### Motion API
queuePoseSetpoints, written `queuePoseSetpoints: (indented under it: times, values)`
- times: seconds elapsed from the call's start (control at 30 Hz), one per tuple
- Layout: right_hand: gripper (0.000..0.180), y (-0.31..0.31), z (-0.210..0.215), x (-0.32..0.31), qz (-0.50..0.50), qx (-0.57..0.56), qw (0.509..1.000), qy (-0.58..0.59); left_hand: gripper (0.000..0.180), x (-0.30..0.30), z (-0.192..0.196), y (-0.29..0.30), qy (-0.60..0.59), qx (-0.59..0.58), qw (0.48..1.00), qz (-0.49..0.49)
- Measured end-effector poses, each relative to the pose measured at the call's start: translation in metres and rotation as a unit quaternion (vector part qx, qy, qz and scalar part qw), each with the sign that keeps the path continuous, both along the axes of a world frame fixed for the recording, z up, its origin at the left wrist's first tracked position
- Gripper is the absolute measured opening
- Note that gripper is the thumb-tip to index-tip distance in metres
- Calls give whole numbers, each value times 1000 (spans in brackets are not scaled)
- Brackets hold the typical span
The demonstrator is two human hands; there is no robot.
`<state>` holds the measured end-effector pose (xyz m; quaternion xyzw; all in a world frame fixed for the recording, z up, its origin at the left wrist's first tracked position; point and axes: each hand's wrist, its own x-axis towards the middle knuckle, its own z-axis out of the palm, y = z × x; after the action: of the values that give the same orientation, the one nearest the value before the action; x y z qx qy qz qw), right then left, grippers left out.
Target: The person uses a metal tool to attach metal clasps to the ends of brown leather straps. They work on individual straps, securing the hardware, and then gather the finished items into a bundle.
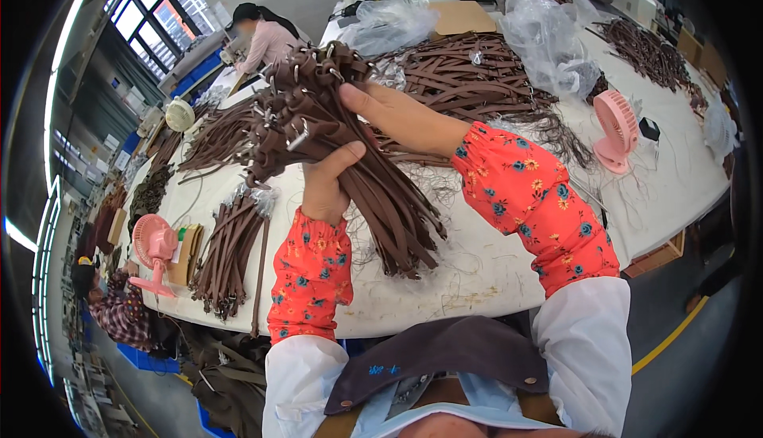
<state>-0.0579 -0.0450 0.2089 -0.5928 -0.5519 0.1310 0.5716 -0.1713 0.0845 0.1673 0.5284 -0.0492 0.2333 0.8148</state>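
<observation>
A thick bundle of brown leather straps with metal buckles [318, 112] is lifted above the white table [493, 263]. My left hand [324, 184] grips the bundle from below, thumb up across the straps. My right hand [397, 112] holds its upper side near the buckle ends. The strap tails hang down toward the table edge. Both forearms wear red flowered sleeve covers.
A large heap of brown straps [469, 72] lies behind the bundle, a smaller tied bunch [226, 255] at the left. Two pink desk fans [616, 128] [152, 247] stand on the table. Clear plastic bags [540, 32] sit at the back. Other people work at far left and back.
</observation>
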Motion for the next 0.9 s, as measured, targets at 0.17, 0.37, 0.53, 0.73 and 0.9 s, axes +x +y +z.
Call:
queuePoseSetpoints:
  times: [0.17, 0.37, 0.53, 0.73, 0.9]
  values:
    - [76, -35, -62, 24, 0, -79, 960, 270, 30, -4, 40, 19, -35, 12, 999, 11]
    - [71, -23, -136, -36, 88, -17, 879, 469, 25, -4, 107, 52, -95, -99, 989, 54]
    - [43, -14, -161, -59, 306, 34, 712, 631, 21, 7, 135, 78, -87, -75, 985, 128]
    - [22, -39, -135, -66, 151, -48, 790, 592, 22, 7, 139, 85, -60, -73, 978, 188]
    - [26, -86, -126, -61, 164, -12, 849, 502, 22, 1, 147, 97, -75, -72, 977, 185]
